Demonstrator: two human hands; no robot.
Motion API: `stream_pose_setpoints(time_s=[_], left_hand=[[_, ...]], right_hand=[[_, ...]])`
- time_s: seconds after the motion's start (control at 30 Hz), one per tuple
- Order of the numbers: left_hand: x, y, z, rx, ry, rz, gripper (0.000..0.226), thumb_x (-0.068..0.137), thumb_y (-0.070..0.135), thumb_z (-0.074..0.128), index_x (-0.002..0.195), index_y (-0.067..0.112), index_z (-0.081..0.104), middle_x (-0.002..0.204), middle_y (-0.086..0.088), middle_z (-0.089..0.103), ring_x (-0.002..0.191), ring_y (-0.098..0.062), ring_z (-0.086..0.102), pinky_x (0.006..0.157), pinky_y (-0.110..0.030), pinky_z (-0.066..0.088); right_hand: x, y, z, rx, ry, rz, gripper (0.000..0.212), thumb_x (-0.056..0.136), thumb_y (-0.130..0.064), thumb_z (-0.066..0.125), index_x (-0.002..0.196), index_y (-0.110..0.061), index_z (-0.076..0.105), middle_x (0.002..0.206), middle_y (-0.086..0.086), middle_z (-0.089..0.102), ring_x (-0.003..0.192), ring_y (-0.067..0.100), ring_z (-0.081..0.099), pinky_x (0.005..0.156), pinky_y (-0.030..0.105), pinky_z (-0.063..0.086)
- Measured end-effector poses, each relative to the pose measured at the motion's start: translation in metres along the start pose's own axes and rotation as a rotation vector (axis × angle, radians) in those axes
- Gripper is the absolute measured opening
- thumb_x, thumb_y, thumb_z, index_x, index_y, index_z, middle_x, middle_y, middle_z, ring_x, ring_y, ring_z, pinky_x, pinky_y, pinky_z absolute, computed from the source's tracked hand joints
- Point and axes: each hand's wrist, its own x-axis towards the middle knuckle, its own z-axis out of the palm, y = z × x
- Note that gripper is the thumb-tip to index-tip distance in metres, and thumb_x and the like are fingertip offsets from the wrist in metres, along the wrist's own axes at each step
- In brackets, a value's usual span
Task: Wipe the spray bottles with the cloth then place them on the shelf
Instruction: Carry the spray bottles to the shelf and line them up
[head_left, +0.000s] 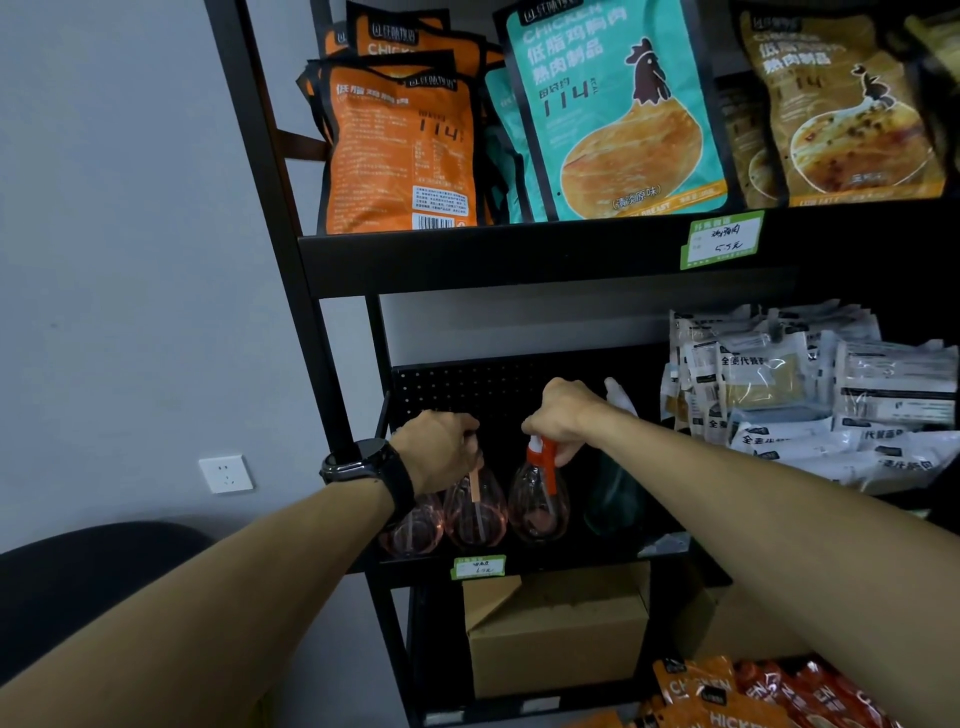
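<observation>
Head view: both my arms reach into the middle shelf of the black rack. My left hand, watch on the wrist, curls over the top of a clear pink bottle, fingers wrapped round its head, which is hidden under my hand. My right hand grips the orange sprayer of the next pink bottle, just to its right. Both bottles stand upright on the shelf, close side by side. A third pink bottle sits just left, partly behind my left wrist. A dark green bottle with a white sprayer stands right of my right hand, further back. White packets pile up at the right end of the same shelf. Above, orange pouches, a teal pouch and a brown pouch. Below, a cardboard box. A wall socket at left.
</observation>
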Motion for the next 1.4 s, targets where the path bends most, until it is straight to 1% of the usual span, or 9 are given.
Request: stream_pose_setpoints(time_s=[0.13,0.3,0.47,0.7,0.83,0.93,1.2,1.3,1.4], left_hand=[[-0.005,0.004,-0.003,0.004,-0.018,0.002,0.035,0.095,0.022,0.056,0.130,0.015,0.056,0.118,-0.008,0.066,0.107,-0.027,0.063,0.090,-0.039,0.053],[-0.015,0.011,-0.012,-0.013,-0.013,-0.010,0.031,0.097,0.023,0.053,0.126,0.013,0.058,0.115,-0.009,0.068,0.103,-0.027,0.064,0.090,-0.039,0.054],[-0.022,0.025,-0.028,0.019,-0.023,-0.031,0.052,0.096,0.034,0.058,0.143,0.015,0.048,0.131,-0.008,0.063,0.117,-0.023,0.060,0.092,-0.027,0.050],[-0.028,0.046,-0.044,0.038,-0.029,0.005,0.060,0.095,0.037,0.063,0.149,0.019,0.042,0.141,-0.007,0.056,0.125,-0.021,0.056,0.101,-0.033,0.049],[-0.024,0.055,-0.044,0.049,-0.032,0.049,0.061,0.094,0.038,0.063,0.149,0.020,0.041,0.144,-0.006,0.054,0.124,-0.021,0.056,0.101,-0.032,0.049],[-0.018,0.059,-0.039,0.078,-0.067,0.070,0.065,0.095,0.038,0.063,0.151,0.021,0.037,0.148,-0.006,0.049,0.126,-0.020,0.054,0.100,-0.029,0.047],[0.001,0.054,-0.015,0.144,-0.108,0.147,0.077,0.092,0.043,0.065,0.156,0.028,0.025,0.161,0.003,0.031,0.142,-0.019,0.038,0.110,-0.029,0.036],[0.009,0.052,-0.005,0.186,-0.106,0.171,0.077,0.093,0.048,0.062,0.157,0.035,0.021,0.163,0.004,0.026,0.144,-0.020,0.036,0.113,-0.035,0.038],[0.016,0.049,0.002,0.226,-0.102,0.193,0.076,0.093,0.053,0.058,0.157,0.038,0.020,0.163,0.004,0.025,0.144,-0.020,0.036,0.113,-0.035,0.037]], right_hand=[[-0.004,0.001,-0.003,-0.015,0.035,-0.002,0.040,0.099,-0.030,0.047,0.089,-0.001,0.073,0.071,0.005,0.074,0.064,0.020,0.071,0.075,0.025,0.050],[-0.010,0.003,-0.019,-0.045,0.113,-0.022,0.037,0.096,-0.036,0.047,0.075,-0.012,0.065,0.064,-0.001,0.072,0.064,0.017,0.072,0.097,0.034,0.047],[-0.018,0.010,-0.044,-0.023,0.159,-0.034,0.026,0.093,-0.030,0.055,0.092,-0.004,0.061,0.086,0.012,0.070,0.064,0.022,0.072,0.074,0.035,0.061],[-0.030,0.025,-0.075,-0.093,0.222,-0.017,0.027,0.089,-0.017,0.057,0.065,-0.004,0.056,0.061,0.013,0.065,0.050,0.023,0.068,0.056,0.029,0.058],[-0.031,0.037,-0.085,-0.131,0.261,-0.009,0.028,0.088,-0.017,0.059,0.062,-0.008,0.052,0.059,0.011,0.061,0.054,0.026,0.067,0.053,0.027,0.053],[-0.031,0.046,-0.086,-0.126,0.247,0.000,0.026,0.089,-0.018,0.060,0.066,-0.006,0.054,0.066,0.014,0.062,0.064,0.028,0.071,0.059,0.031,0.058],[-0.013,0.069,-0.074,-0.125,0.184,0.030,0.032,0.091,-0.035,0.062,0.077,-0.007,0.060,0.071,0.006,0.058,0.062,0.024,0.062,0.064,0.030,0.055],[-0.003,0.075,-0.067,-0.076,0.147,0.027,0.028,0.088,-0.032,0.067,0.081,-0.006,0.062,0.076,0.007,0.062,0.065,0.020,0.063,0.062,0.028,0.056],[0.006,0.079,-0.061,-0.035,0.120,0.038,0.025,0.086,-0.027,0.069,0.089,-0.003,0.065,0.086,0.010,0.069,0.075,0.023,0.070,0.072,0.033,0.060]])
